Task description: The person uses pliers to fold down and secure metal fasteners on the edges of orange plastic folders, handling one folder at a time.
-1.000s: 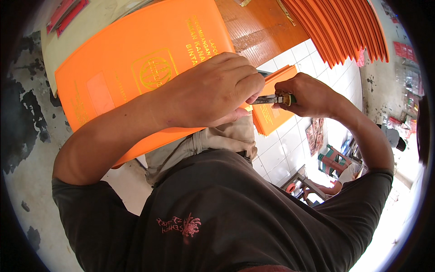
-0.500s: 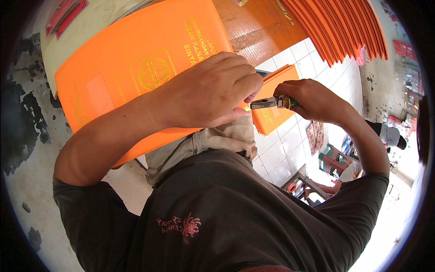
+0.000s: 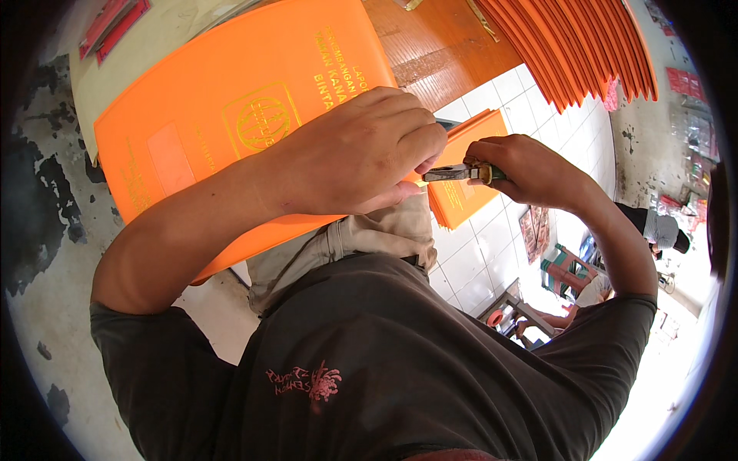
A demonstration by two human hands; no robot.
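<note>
A large orange folder with gold print and a gold emblem lies slanted at the upper left. My left hand is closed over its near right corner, thumb below and fingers curled on top. In my right hand is a pair of pliers with dark metal jaws and a partly covered green handle. The jaw tips point left and meet the folder's corner beside my left fingertips. A tiny yellowish bit shows there; the fingers hide most of it, so whether the jaws grip it cannot be made out.
Beyond my hands sits a smaller-looking stack of orange folders. More orange folders stand fanned at the upper right, near a brown wooden surface. White floor tiles lie below. Another person is at the far right.
The pliers and my right hand have shifted very slightly left toward the folder's corner. My left hand stays in nearly the same place.
</note>
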